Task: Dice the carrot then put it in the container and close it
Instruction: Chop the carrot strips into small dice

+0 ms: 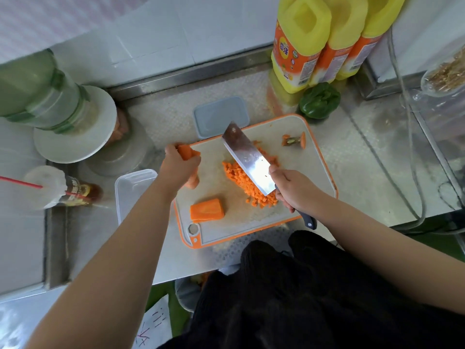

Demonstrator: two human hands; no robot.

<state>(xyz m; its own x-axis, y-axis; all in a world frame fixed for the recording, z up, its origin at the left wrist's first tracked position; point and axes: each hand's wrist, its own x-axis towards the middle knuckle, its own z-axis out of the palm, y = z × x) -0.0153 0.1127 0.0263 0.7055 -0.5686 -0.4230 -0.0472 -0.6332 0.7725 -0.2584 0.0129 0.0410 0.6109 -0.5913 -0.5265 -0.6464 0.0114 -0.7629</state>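
Head view: left hand (181, 167) grips carrot piece (187, 152) at board (314, 157) edge; right hand (293, 188) holds cleaver (247, 159) over dice (247, 183). Another chunk (206, 209) uncut. Container (133, 190) left, lid (221, 117) behind. Risks: blade scattering dice off board; fingers near edge when slicing.

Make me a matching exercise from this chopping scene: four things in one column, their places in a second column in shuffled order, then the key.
Things:
1. cleaver
2. carrot piece
3. clear container
4. green bell pepper

Places:
A. beside the yellow oil bottles, behind the cutting board
B. gripped in the left hand
C. on the counter left of the cutting board
D. held by the right hand, blade over the diced carrot

Pairs: 1-D, 2-B, 3-C, 4-A
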